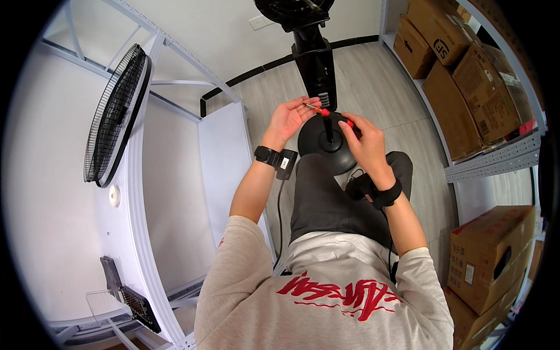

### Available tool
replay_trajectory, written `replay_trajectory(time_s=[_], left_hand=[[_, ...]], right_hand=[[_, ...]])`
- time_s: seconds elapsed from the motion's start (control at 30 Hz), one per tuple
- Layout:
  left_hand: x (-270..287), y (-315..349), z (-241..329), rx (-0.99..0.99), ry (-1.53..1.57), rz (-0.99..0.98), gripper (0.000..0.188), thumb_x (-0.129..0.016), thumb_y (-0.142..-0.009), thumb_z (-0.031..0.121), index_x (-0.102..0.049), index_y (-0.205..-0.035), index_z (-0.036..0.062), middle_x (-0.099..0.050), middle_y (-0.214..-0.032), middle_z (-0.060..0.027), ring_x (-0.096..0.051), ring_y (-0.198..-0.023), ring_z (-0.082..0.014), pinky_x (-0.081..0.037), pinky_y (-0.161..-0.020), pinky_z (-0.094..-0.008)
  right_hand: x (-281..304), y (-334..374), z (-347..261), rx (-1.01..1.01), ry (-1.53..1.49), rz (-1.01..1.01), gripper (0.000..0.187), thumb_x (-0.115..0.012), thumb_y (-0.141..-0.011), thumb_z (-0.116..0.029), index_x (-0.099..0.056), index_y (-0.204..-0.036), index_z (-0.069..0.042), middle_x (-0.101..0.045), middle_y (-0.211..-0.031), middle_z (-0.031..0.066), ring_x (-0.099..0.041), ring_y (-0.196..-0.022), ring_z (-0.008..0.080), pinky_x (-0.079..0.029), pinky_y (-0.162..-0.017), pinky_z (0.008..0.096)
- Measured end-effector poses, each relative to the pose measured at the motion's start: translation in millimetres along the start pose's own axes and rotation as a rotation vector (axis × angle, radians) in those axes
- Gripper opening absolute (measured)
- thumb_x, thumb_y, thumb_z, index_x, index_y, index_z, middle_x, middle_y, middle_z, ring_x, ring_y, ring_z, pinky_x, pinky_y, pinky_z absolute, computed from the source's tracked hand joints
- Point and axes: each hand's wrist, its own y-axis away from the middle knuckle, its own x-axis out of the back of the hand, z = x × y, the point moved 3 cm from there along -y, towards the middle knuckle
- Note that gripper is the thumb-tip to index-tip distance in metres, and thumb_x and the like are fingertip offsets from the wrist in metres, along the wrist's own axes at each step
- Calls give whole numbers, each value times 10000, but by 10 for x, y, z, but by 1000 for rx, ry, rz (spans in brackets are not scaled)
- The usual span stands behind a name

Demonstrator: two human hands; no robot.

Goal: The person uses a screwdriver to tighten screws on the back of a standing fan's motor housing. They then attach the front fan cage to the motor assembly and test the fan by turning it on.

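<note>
My right hand [364, 140] is closed around the red handle of a screwdriver [325, 112]. The tool's metal shaft points left, its tip close over the fingers of my left hand [286, 121]. That left palm is turned up with the fingers stretched out. Whether a small part lies at the tip or on the palm is too small to tell. Just beyond my hands rises the black column of a standing fan [315, 64]. Its round black base [344, 158] rests on the floor by my knees.
On the white shelf at left stand a black fan grille [111, 116], a white round cap [115, 196] and an open tool case [139, 306]. Cardboard boxes [452, 111] fill the right rack, with another box [490, 256] stacked nearer. Cables hang from both wrist straps.
</note>
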Motion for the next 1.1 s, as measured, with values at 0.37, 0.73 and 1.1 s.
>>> replay_trajectory(time_s=[0.37, 0.73, 1.1], left_hand=[[-54, 26, 96, -80, -103, -160, 228, -517, -1020, 101, -595, -1152, -69, -618, -1279, -264, -614, -1218, -358, -495, -1084, -467], [-511, 64, 191, -329, -105, -230, 298, -515, -1041, 156, -537, -1241, -63, -574, -1359, -237, -565, -1276, -344, -465, -1107, -450], [-879, 186, 268, -314, -198, -366, 462, -551, -993, 115, -429, -1406, -52, -525, -1408, -249, -556, -1279, -344, -480, -1075, -426]], right_hand=[[96, -21, -99, 20, 27, -27, 239, -713, -925, -171, -712, -1108, -17, -684, -785, 117, -653, -632, 212, -505, -592, 322], [-1, 49, -109, -282, -139, -262, 326, -605, -1007, -244, -650, -1220, -1, -662, -680, 70, -642, -567, 150, -498, -561, 300], [62, 39, -55, -284, -289, -87, 337, -583, -1024, -255, -647, -1243, -8, -652, -681, 49, -609, -552, 121, -474, -534, 287]])
